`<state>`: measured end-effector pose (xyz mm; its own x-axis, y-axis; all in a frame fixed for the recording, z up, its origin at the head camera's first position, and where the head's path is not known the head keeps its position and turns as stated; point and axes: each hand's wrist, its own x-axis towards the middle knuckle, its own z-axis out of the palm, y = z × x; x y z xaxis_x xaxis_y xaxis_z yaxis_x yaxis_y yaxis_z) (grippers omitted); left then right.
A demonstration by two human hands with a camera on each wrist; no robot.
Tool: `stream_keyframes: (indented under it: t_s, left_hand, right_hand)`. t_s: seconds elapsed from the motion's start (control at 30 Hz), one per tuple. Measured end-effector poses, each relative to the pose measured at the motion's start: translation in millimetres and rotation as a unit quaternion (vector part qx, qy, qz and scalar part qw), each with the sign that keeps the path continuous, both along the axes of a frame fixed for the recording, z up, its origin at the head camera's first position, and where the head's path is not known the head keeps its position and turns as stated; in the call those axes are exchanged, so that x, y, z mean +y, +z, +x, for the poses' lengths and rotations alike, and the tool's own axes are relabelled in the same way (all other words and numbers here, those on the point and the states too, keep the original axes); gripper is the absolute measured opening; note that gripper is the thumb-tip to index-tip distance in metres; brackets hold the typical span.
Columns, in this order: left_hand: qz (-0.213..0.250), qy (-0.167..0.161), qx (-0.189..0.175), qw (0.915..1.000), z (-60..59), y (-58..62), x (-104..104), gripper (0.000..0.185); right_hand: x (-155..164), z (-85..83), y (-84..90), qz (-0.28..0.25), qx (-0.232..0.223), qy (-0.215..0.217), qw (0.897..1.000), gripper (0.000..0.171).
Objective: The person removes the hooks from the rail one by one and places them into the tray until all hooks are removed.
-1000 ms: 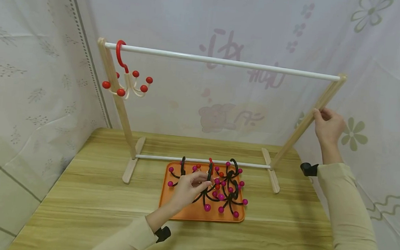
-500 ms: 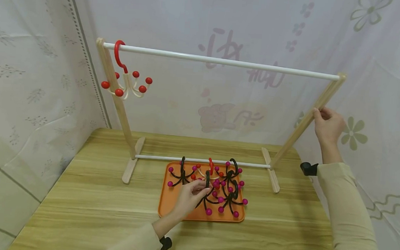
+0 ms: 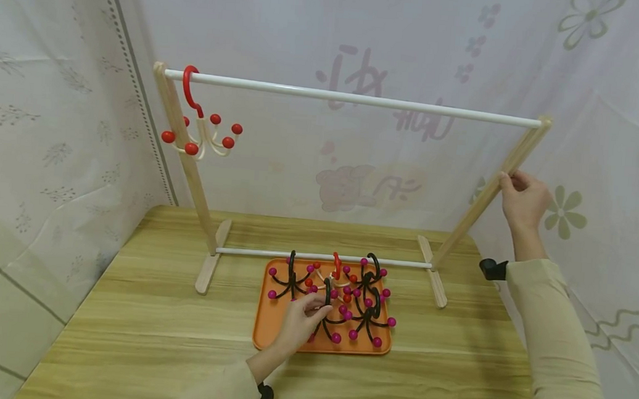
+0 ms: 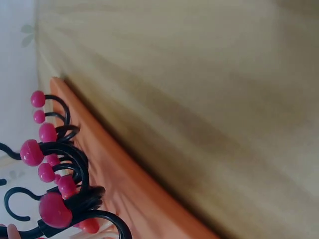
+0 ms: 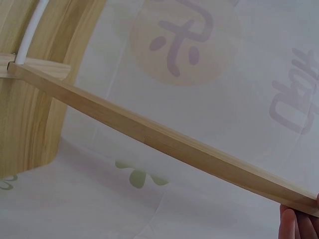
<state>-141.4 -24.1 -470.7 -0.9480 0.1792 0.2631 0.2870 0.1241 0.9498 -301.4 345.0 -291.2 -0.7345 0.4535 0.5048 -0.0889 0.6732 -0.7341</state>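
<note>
Over orange tray (image 3: 266, 332), left hand (image 3: 302, 319) pinches black hook (image 3: 327, 299).

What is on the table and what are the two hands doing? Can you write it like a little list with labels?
Table: wooden table
Rack: wooden rack with white top bar
On the bar: one red hook with red balls, at the left end
Tray: orange tray near the rack's foot
In the tray: black hooks with pink balls, plus a red one
Left hand: pinches a black hook over the tray
Right hand: grips the rack's right post
</note>
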Motion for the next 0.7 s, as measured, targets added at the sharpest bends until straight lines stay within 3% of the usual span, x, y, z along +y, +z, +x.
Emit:
stream_keyframes:
  t_s: [0.13,0.2,0.37,0.43,0.7]
  left_hand:
    - [0.003,0.000,-0.013,0.9999,1.5,-7.8,1,0.013]
    - [0.007,-0.001,-0.010,0.9999,-2.5,-19.6,1,0.013]
    - [0.009,-0.007,-0.001,0.9999,-4.0,-19.9,3,0.013]
    - [0.004,-0.011,0.001,0.9999,0.1,-11.4,4,0.012]
    - [0.005,-0.004,0.029,0.9996,3.5,-17.7,9,0.011]
  right_hand:
    - [1,-0.2,0.0,-0.004,0.005,0.001,1.000,0.038]
    - [1,-0.3,0.1,-0.005,0.008,0.003,1.000,0.038]
    - [0,0.1,0.1,-0.003,0.006,0.004,1.000,0.038]
    - [0,0.1,-0.1,0.000,0.006,0.003,1.000,0.038]
    - [1,-0.6,-0.8,-0.004,0.011,0.004,1.000,0.037]
